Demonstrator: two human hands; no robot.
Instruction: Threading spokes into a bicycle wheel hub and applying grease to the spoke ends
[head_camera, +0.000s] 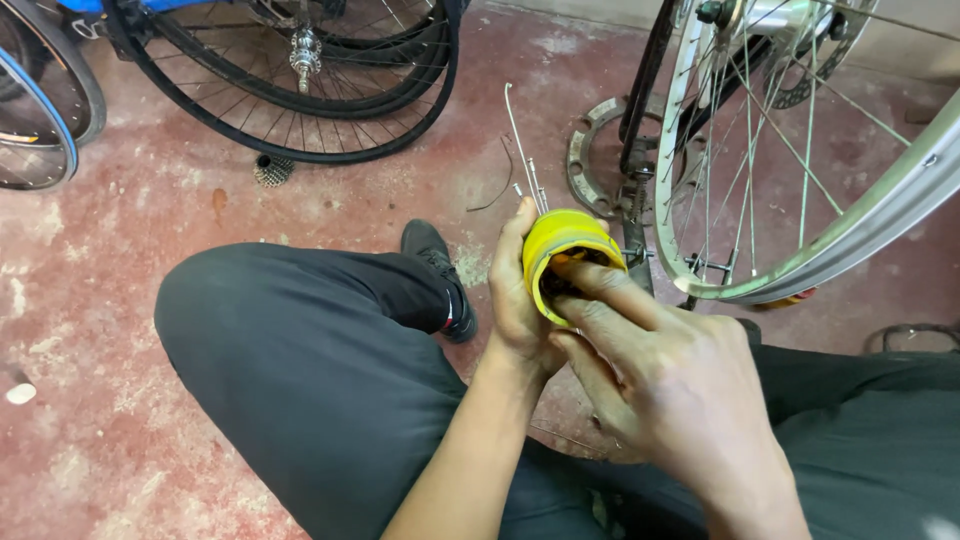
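Observation:
My left hand (517, 300) grips a small round yellow tub (560, 238), tilted with its opening toward me, together with a few thin metal spokes (525, 155) that stick up past the thumb. My right hand (660, 385) has its index and middle fingers reaching into the tub's dark inside, where small parts lie that I cannot make out. Both hands hover above my lap, over my dark trousers (300, 360).
A silver spoked bicycle wheel (800, 180) stands close on the right in a black stand. Black wheels (300, 90) lean at the top left. A metal ring (590, 160), a small cog cluster (272, 170) and my black shoe (432, 255) are on the red floor.

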